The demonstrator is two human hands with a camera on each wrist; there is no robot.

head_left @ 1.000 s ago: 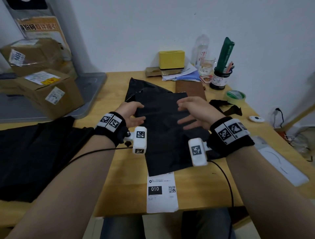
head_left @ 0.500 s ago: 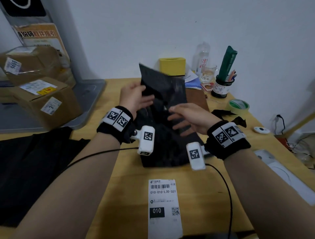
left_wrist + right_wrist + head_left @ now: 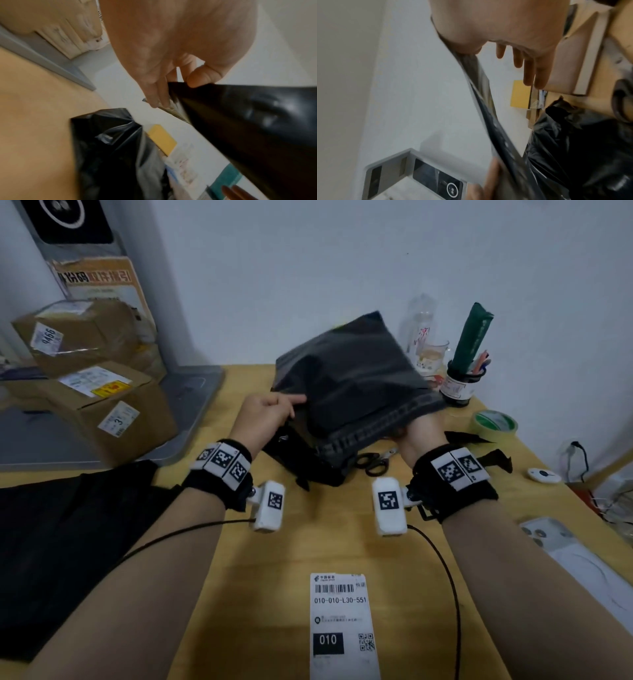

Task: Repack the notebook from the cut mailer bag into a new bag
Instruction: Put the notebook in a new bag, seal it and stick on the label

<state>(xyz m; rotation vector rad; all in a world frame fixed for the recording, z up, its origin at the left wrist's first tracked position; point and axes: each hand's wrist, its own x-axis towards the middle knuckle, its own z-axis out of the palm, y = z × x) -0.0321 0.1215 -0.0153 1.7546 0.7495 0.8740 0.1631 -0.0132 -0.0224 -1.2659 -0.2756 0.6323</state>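
Note:
I hold the new black mailer bag [image 3: 352, 385] up over the table, with its patterned open edge toward me. My left hand [image 3: 270, 416] pinches its left edge between thumb and fingers [image 3: 171, 83]. My right hand [image 3: 418, 433] grips the right end of that edge, with the thumb pressed on the bag [image 3: 489, 121] and the fingers stretched along the other side. The crumpled cut bag [image 3: 301, 463] lies on the table under the raised one. In the right wrist view a brown notebook [image 3: 570, 60] lies flat beyond my fingers. The raised bag hides it in the head view.
Scissors [image 3: 373, 462] lie beside the cut bag. A shipping label [image 3: 342, 625] sits near the front of the wooden table [image 3: 274, 594]. A tape roll [image 3: 495, 422], pen cup [image 3: 459, 385] and phone [image 3: 565, 546] are on the right. Cardboard boxes [image 3: 102, 405] and a pile of black bags [image 3: 68, 542] are on the left.
The new bag lay flat under both hands a second ago. Both hands have lifted it off the table and away from me, which uncovers the scissors and the cut bag.

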